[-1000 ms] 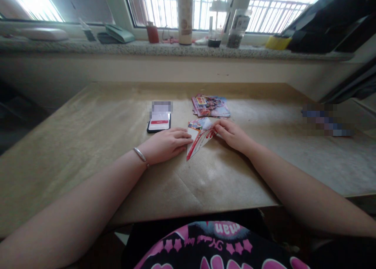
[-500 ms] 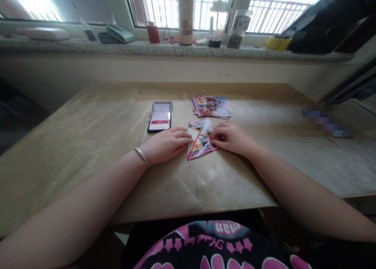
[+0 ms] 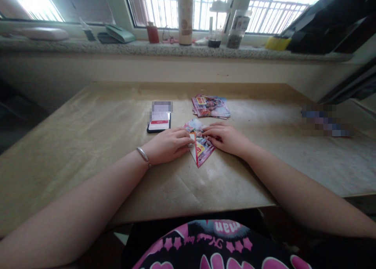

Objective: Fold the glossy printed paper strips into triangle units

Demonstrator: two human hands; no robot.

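Folded leaflet seen on the bench, right of and slightly nearer than the phone; white flap turned over at its left. Left hand, just nearer than the phone: grip unclosed, fingers laid nearly straight on the flap. Right hand, farther right of the phone: fingers bent against the leaflet's right side; whether paper is pinched cannot be told. Leaflet stack placed right of and beyond the phone. On the sill, well beyond the phone: a clear container, its lower part filled with something dark; a red bottle, contents not discernible.
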